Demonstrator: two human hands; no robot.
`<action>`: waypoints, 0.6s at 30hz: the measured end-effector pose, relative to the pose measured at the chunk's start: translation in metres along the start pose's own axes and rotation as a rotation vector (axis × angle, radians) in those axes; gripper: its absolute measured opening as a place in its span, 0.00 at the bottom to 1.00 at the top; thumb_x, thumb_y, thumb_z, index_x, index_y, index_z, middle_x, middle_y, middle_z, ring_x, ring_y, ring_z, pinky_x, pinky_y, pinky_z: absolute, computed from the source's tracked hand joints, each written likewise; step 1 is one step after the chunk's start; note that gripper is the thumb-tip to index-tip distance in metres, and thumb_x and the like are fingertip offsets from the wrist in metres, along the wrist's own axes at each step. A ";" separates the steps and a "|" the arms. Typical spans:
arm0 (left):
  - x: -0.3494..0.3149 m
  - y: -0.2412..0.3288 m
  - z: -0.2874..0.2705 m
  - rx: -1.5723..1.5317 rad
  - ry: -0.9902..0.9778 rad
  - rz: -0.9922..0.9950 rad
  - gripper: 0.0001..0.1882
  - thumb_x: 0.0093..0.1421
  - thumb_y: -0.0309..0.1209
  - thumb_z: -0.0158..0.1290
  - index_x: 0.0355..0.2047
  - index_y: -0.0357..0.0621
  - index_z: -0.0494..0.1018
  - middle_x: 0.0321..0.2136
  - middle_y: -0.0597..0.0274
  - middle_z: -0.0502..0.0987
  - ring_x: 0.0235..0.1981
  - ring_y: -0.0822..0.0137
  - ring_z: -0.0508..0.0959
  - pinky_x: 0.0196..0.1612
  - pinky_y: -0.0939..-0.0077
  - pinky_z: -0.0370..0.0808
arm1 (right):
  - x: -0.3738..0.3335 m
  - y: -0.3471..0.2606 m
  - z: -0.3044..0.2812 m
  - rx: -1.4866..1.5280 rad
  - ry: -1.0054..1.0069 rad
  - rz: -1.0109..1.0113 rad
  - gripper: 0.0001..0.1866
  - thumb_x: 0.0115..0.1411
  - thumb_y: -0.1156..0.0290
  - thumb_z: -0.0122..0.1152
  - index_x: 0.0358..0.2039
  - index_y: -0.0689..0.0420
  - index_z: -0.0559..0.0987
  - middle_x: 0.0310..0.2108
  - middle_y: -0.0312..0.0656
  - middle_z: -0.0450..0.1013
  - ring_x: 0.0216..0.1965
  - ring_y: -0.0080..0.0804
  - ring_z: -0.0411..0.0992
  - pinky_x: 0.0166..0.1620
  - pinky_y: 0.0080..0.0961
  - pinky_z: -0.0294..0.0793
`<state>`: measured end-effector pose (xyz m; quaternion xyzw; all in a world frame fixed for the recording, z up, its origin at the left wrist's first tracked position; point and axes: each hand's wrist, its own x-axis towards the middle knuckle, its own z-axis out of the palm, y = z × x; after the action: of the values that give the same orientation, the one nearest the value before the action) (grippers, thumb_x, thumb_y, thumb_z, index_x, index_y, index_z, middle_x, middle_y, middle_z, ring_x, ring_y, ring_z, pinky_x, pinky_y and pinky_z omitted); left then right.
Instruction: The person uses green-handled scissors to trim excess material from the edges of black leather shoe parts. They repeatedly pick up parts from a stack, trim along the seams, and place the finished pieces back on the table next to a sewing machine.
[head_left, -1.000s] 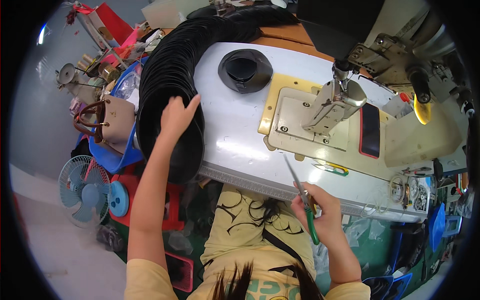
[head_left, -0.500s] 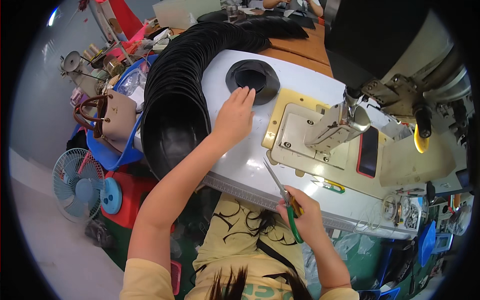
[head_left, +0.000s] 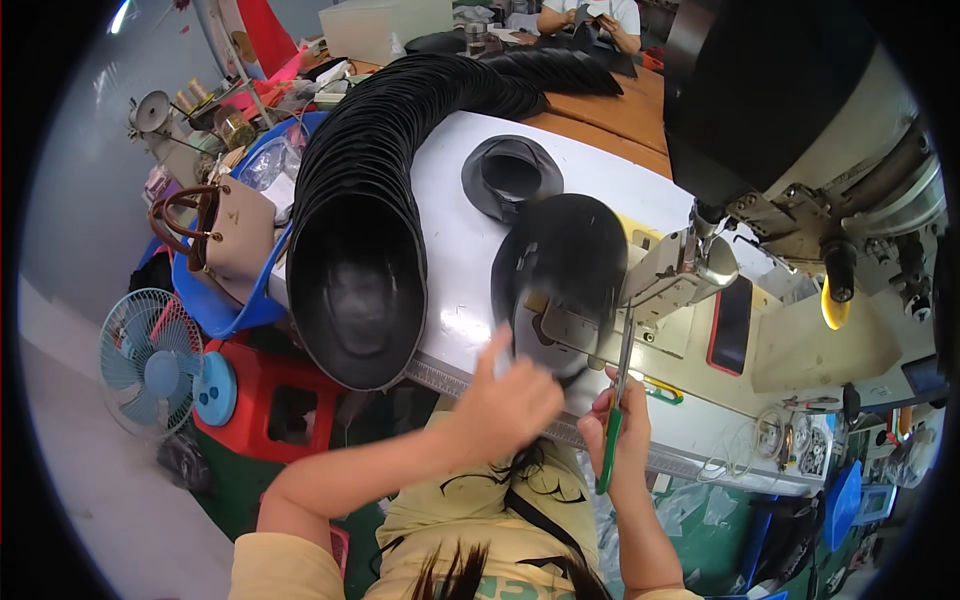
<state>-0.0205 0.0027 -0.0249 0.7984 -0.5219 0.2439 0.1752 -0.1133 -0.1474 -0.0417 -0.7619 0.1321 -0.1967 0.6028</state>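
My right hand (head_left: pixel 618 430) grips green-handled scissors (head_left: pixel 618 385), their long blades pointing up beside the sewing machine arm. My left hand (head_left: pixel 508 412) is smeared by motion near the table's front edge, with its fingers partly curled. Just beyond both hands, a black rounded piece (head_left: pixel 570 235) with an opening at its near end lies over the machine bed, slightly blurred. Whether my left fingers touch it, I cannot tell. Farther back on the white table (head_left: pixel 450 200) rests a black ring-shaped piece (head_left: pixel 480 200) with a wide rim around a hole.
A long curved stack of nested black shells (head_left: pixel 305 215) fills the left side. The machine arm (head_left: pixel 655 270) stands at right, near a dark phone (head_left: pixel 731 325) and a small cutter (head_left: pixel 662 390). At left are a handbag (head_left: pixel 240 235) and fan (head_left: pixel 165 375). Another person (head_left: pixel 625 15) works at the back.
My left hand has drawn back from the ring-shaped piece toward me. A black rounded piece has come over the machine bed. The scissors have turned more upright and moved right.
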 end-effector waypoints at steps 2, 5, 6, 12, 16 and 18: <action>-0.030 0.028 0.005 -0.015 0.123 0.109 0.03 0.44 0.30 0.51 0.20 0.51 0.67 0.20 0.71 0.65 0.30 0.74 0.70 0.55 0.49 0.52 | 0.004 -0.011 0.012 -0.134 0.016 0.024 0.28 0.45 0.70 0.68 0.45 0.60 0.65 0.22 0.36 0.65 0.21 0.21 0.63 0.27 0.16 0.65; -0.047 0.027 -0.001 -0.088 0.048 0.040 0.08 0.46 0.32 0.53 0.28 0.48 0.71 0.35 0.63 0.69 0.44 0.64 0.69 0.57 0.54 0.53 | 0.002 0.001 0.009 -0.269 0.031 0.044 0.25 0.45 0.73 0.65 0.43 0.60 0.65 0.20 0.38 0.64 0.20 0.25 0.62 0.26 0.18 0.65; -0.047 0.026 -0.004 -0.176 0.145 -0.067 0.13 0.46 0.33 0.55 0.33 0.47 0.70 0.40 0.61 0.68 0.47 0.63 0.68 0.57 0.54 0.52 | 0.000 0.004 0.008 -0.257 0.050 0.034 0.23 0.44 0.77 0.61 0.43 0.60 0.66 0.19 0.40 0.64 0.19 0.27 0.62 0.26 0.20 0.65; -0.037 0.003 -0.025 -1.567 0.364 -0.892 0.43 0.50 0.33 0.59 0.60 0.41 0.46 0.55 0.51 0.57 0.54 0.61 0.62 0.57 0.65 0.58 | -0.002 0.003 -0.007 -0.316 0.093 -0.014 0.20 0.44 0.80 0.57 0.41 0.61 0.68 0.20 0.40 0.64 0.19 0.27 0.62 0.25 0.19 0.65; -0.039 -0.022 -0.033 -2.119 0.011 -1.049 0.26 0.53 0.22 0.54 0.52 0.38 0.59 0.44 0.59 0.69 0.46 0.69 0.70 0.49 0.74 0.67 | -0.007 -0.002 -0.002 -0.308 0.007 -0.022 0.19 0.44 0.82 0.57 0.40 0.60 0.69 0.20 0.40 0.65 0.19 0.27 0.63 0.26 0.19 0.65; -0.027 -0.014 -0.040 -1.880 -0.018 -1.034 0.22 0.53 0.20 0.53 0.49 0.38 0.62 0.42 0.60 0.71 0.43 0.71 0.72 0.48 0.74 0.68 | -0.012 0.006 -0.004 -0.262 -0.046 0.023 0.22 0.43 0.78 0.64 0.41 0.59 0.70 0.24 0.40 0.66 0.23 0.29 0.65 0.28 0.20 0.66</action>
<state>-0.0255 0.0503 -0.0078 0.4694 -0.1005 -0.3653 0.7976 -0.1258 -0.1473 -0.0486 -0.8369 0.1518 -0.1533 0.5031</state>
